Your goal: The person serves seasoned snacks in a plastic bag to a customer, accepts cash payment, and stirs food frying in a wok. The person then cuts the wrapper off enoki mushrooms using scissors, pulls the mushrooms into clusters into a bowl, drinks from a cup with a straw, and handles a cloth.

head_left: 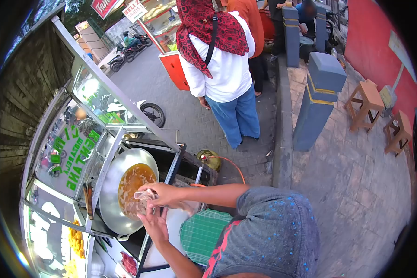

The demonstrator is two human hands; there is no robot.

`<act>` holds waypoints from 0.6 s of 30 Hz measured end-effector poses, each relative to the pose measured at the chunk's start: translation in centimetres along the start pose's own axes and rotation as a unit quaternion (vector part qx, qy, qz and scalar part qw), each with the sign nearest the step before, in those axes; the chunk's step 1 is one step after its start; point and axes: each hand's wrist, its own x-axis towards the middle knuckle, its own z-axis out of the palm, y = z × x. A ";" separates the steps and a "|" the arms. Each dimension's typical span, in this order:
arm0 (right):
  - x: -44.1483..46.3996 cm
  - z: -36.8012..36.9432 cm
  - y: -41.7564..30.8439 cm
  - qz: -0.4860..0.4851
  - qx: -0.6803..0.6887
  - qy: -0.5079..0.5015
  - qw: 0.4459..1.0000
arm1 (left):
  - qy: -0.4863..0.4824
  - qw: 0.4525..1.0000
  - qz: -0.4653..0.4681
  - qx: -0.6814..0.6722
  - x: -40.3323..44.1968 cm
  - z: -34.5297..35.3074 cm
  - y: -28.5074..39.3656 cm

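A large metal wok (110, 185) holds brown bubbling oil (136, 183). At the wok's near edge, my right hand (165, 194) is closed around a crumpled, whitish see-through plastic bag (146, 195), its end pointing over the oil. What the bag contains is too small to make out. My left hand (155, 225) is just beside it, fingers apart, the fingertips close to the right hand; whether they touch the bag I cannot tell. A green checked cloth (203, 235) lies on the cart counter between my forearms.
Wooden-handled utensils (88, 201) lean beyond the wok, near the glass case (69, 157) with yellow fried food (76, 240). A gas cylinder (209, 160) with an orange hose stands by the cart. A person in white (227, 69) stands ahead, near bollards (317, 102) and wooden stools (366, 104).
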 end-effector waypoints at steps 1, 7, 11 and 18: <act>0.0 -0.5 0.2 0.007 0.007 -0.029 1.000 | -0.023 1.000 -0.011 -0.003 -0.7 0.2 0.7; 0.6 -0.6 -3.0 0.038 0.109 -0.091 0.989 | 0.069 0.932 0.168 0.313 -1.4 -0.1 0.6; 0.7 0.7 -3.3 0.078 0.185 -0.101 0.974 | 0.124 0.920 0.230 0.293 -1.0 1.4 -0.1; -0.9 1.0 -1.8 -0.003 0.112 -0.085 0.990 | 0.163 0.895 0.198 0.365 -2.1 -0.4 -0.8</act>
